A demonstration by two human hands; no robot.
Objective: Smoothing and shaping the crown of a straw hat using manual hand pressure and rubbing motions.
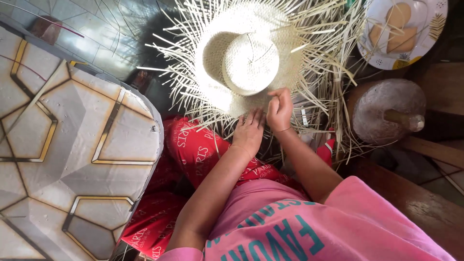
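Observation:
A pale woven straw hat (241,58) rests in front of me, crown up, with many loose straw strands sticking out all around its brim. My left hand (250,130) lies flat against the near edge of the brim, fingers spread on the weave. My right hand (280,108) is just beside it, fingers pinched on straw strands at the brim's edge. Both forearms reach out from a pink shirt over red printed cloth (193,150) on my lap.
A grey panel with gold hexagon lines (67,145) fills the left side. A round stone-like block with a wooden handle (386,111) sits at right. A patterned plate (403,29) is at the top right. Wooden boards (420,193) lie at the lower right.

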